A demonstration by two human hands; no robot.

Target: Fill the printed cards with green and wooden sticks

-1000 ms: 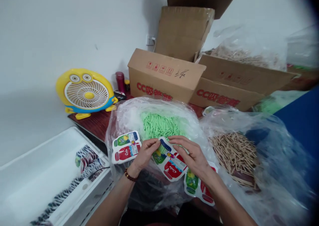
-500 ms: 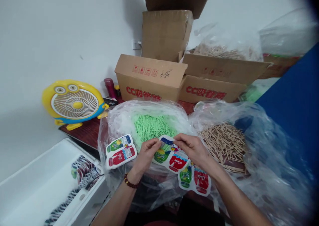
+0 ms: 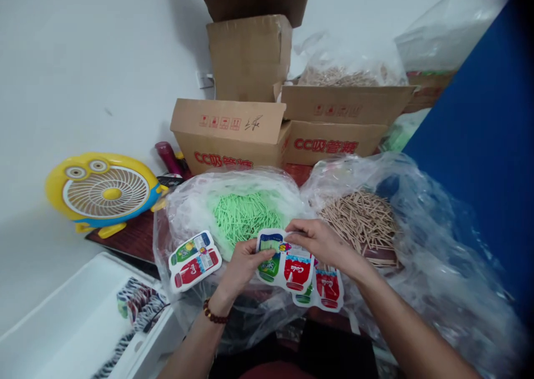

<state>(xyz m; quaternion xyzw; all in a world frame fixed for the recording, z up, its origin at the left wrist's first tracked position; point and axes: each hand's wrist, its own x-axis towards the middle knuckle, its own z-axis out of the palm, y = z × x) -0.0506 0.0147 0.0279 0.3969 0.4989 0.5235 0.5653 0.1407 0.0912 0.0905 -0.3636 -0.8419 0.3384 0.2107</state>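
Observation:
My left hand (image 3: 244, 265), with a beaded bracelet at the wrist, grips the left edge of a packet (image 3: 298, 270) printed with a green Sprite cup and a red Cola cup. Its thumb lies across the packet's front. The curled fingers of my right hand (image 3: 312, 239) close on the same packet's upper edge; their tips are partly hidden. Partly covered beneath it lies a second such packet (image 3: 329, 287). To the left, a third packet (image 3: 195, 260) rests on the plastic. Just beyond my hands is a heap of thin green sticks (image 3: 246, 217) in a clear bag.
Brown sticks (image 3: 361, 217) lie in another open bag at right. Cardboard boxes (image 3: 225, 123) stand behind, beside a blue panel (image 3: 471, 134). A yellow fan (image 3: 110, 192) is at left. Below it, a white bin (image 3: 54, 312) holds a row of packets (image 3: 139, 306).
The view has shifted, so the surroundings sit further left. My left thumb has moved onto the front of the held packet, which now covers more of the one beneath.

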